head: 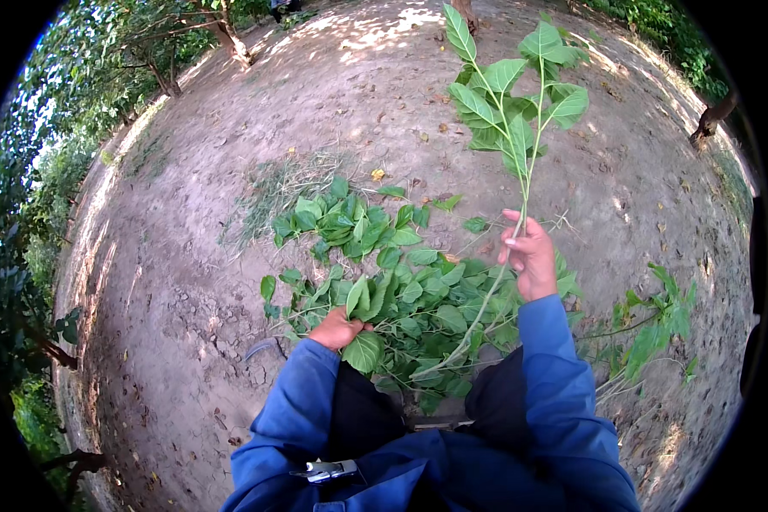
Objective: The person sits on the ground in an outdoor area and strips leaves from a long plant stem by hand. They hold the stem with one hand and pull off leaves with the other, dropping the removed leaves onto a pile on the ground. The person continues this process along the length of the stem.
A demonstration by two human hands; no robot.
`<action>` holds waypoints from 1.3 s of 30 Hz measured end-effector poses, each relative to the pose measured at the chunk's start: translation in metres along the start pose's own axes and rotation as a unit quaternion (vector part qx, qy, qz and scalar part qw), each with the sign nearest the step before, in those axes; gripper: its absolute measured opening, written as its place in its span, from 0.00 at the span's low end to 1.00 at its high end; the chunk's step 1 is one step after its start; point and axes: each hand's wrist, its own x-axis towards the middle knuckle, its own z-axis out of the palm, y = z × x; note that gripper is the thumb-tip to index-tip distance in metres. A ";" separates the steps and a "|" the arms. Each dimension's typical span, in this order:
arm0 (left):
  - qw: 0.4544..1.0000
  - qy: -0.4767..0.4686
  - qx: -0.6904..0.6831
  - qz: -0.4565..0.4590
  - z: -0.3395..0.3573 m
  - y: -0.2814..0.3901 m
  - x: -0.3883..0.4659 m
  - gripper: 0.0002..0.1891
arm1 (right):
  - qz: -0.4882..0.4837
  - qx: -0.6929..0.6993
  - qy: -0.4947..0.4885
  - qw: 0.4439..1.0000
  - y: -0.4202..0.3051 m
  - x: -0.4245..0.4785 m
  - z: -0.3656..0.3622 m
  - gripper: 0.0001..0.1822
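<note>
My right hand [530,257] is raised and grips a long pale-green leafy branch [494,294], its fingers around the stem. Broad leaves cluster at the upper end of the branch; its bare lower stem slants down towards my lap. Several loose green leaves [366,299] are bunched in my left hand [338,328], held low. Beneath both hands spreads a heap of leafy branches [448,320] on the ground before my knees. Beyond it lies a smaller pile of loose leaves [352,224].
At the left, a curved metal blade [261,348] lies on dry soil [179,275]. More cut leafy stems [659,320] lie on the right. Dry grass [281,185] surrounds the far leaf pile. Tree trunks [229,38] stand around. A small silvery object [329,470] is at my clothing.
</note>
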 end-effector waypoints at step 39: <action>0.938 -0.016 -0.289 0.192 0.111 0.080 -0.064 0.08 | 0.223 -0.213 -0.126 0.943 0.089 -0.123 0.064 0.07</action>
